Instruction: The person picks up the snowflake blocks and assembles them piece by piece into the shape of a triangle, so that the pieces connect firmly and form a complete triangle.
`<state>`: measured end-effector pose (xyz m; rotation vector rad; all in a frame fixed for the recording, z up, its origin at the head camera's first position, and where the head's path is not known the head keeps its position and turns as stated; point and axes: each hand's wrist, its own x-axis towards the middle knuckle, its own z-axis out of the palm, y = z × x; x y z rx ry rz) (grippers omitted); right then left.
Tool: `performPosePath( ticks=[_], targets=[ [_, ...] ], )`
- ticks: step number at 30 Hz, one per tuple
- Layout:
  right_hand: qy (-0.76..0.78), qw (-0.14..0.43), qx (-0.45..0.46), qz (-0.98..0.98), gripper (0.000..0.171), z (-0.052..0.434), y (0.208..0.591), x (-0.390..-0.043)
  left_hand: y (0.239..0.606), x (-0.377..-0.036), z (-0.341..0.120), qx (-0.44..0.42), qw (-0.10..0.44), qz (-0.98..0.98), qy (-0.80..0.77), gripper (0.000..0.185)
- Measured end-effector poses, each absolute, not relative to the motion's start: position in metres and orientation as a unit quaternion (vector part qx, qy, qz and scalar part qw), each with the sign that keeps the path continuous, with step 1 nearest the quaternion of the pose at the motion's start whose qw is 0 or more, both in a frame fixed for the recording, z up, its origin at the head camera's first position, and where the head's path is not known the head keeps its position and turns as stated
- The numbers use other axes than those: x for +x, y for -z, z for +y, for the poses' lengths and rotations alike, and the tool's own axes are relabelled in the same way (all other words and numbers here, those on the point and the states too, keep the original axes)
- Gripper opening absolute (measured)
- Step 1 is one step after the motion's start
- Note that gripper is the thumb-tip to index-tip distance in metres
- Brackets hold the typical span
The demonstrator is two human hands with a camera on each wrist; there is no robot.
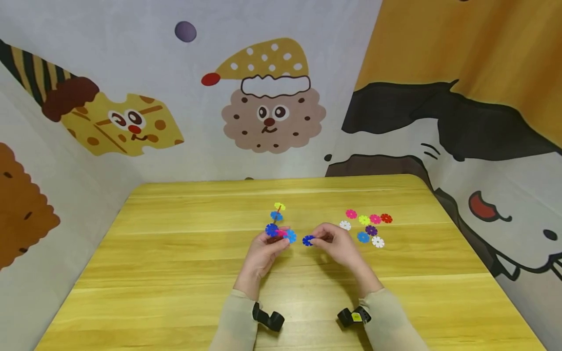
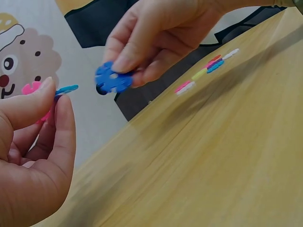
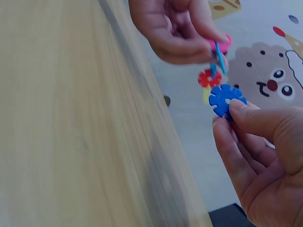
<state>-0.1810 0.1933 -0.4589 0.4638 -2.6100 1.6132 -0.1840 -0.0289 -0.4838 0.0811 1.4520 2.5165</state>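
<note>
My left hand (image 1: 262, 253) pinches a chain of interlocked snowflake discs between thumb and fingers, held above the table. A light blue disc (image 1: 290, 236) forms its near right end. Next to it come a pink disc (image 1: 281, 233) and a dark blue disc (image 1: 271, 230), then a light blue one (image 1: 276, 216), a red one seen edge-on, and a yellow-green one (image 1: 279, 206) at the far end. My right hand (image 1: 338, 243) pinches a loose dark blue snowflake disc (image 2: 113, 78) by its edge. In the head view a small gap separates that disc from the chain.
Several loose discs lie on the wooden table (image 1: 167, 273) right of my right hand, among them a purple disc (image 1: 371, 230), a white disc (image 1: 378, 242) and a red disc (image 1: 386, 218). A curtain with cartoon figures (image 1: 274, 122) hangs behind the table.
</note>
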Motion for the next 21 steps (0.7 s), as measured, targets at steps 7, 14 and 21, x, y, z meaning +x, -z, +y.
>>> performPosePath(
  ticks=[7,14,21],
  targets=[
    [-0.543,0.049,0.144,-0.826,0.009,0.177,0.458,-0.181,0.485,-0.183,-0.026,0.026,0.111,0.491,-0.863,0.030],
    [-0.560,0.063,0.128,-0.816,0.010,0.172,0.459,-0.178,0.485,-0.183,-0.024,0.027,0.098,0.492,-0.864,0.026],
    [-0.579,0.068,0.112,-0.805,0.010,0.168,0.458,-0.175,0.483,-0.180,-0.018,0.009,0.086,0.478,-0.874,0.031]
  ],
)
